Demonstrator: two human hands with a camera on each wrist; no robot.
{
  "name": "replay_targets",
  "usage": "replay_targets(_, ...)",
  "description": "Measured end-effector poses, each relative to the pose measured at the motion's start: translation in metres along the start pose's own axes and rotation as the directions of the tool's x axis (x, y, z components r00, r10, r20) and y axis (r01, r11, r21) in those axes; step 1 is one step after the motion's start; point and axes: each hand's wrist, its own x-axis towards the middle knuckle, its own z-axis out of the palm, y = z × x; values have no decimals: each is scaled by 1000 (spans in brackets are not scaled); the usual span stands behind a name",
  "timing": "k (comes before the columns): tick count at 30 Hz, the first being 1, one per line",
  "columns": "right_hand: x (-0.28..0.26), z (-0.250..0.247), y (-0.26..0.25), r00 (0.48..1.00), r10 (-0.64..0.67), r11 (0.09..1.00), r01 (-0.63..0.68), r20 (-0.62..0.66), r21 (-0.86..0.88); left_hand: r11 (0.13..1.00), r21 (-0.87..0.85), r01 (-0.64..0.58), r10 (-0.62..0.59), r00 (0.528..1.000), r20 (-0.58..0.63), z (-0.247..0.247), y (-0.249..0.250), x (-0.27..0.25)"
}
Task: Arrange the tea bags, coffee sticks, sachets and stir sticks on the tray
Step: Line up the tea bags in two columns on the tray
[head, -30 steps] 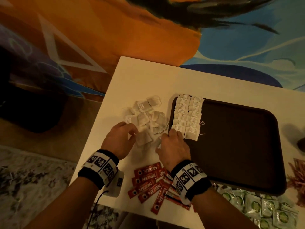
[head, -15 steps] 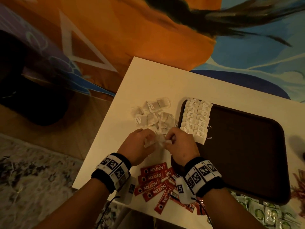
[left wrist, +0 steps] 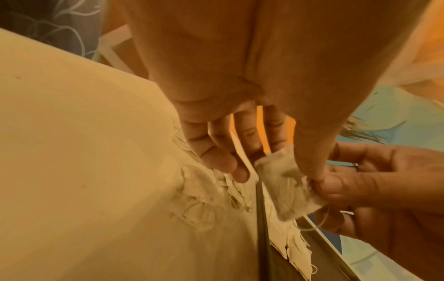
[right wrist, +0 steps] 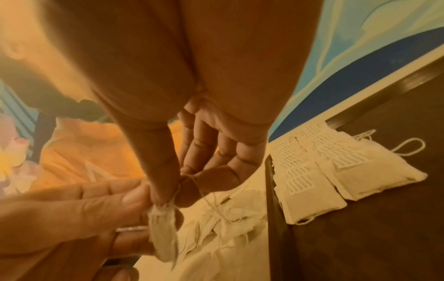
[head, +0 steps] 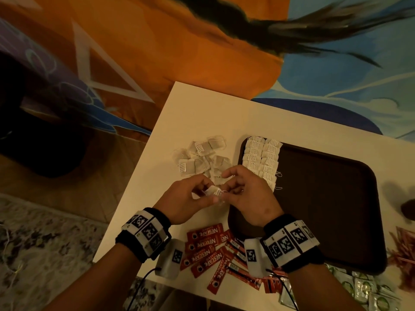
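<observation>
Your white table point(head: 202, 113) runs diagonally through the middle of the head view, and the dark brown tray point(head: 325, 198) takes up its right half. Along the tray's left edge you've got two neat columns of tea bags point(head: 261, 157) lying flat with printed tags up, the near ends trailing loose strings onto the tray floor. Just left of the tray, on the bare table, sits the loose pile of tea bags point(head: 202, 160), all jumbled and overlapping. At the bottom centre there's a fan of red Nescafe coffee sticks point(head: 208, 248) on the table's near edge, partly under your right wrist. Green sachets point(head: 363, 290) are bunched in the lower right corner, and a reddish-brown heap of stir sticks point(head: 404, 248) pokes in at the right edge, blurry. Both your hands meet in the centre of the frame, above the table between the pile and the tray's left rim. Your left hand point(head: 190, 198) has thumb and fingers pinched on one tea bag point(left wrist: 283, 182), the other fingers loosely curled. Your right hand point(head: 247, 196) pinches the same bag's top edge with thumb and forefinger, and its thin string point(right wrist: 204, 192) crosses those fingers in the right wrist view.
</observation>
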Motion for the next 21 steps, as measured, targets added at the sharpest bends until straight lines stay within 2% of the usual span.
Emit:
replay_targets(4, -2, -3, -3, 998, -36, 999, 37, 54, -11, 996, -63, -68, 68, 998, -4, -1, 7, 2)
replay_targets(14, -3, -25, 0, 996, -89, 986, 89, -5, 143, 978, -183, -98, 108, 993, 44, -4, 7, 6)
replay_targets(18, -6, -19, 6, 998, -64, 969, 65, -11, 237, 953, -277, -124, 124, 992, -18, 1, 10, 10)
replay_targets(21, -12, -13, 9, 999, -42, 959, 31, 35, 280, 945, -312, -101, 79, 993, -83, 5, 11, 14)
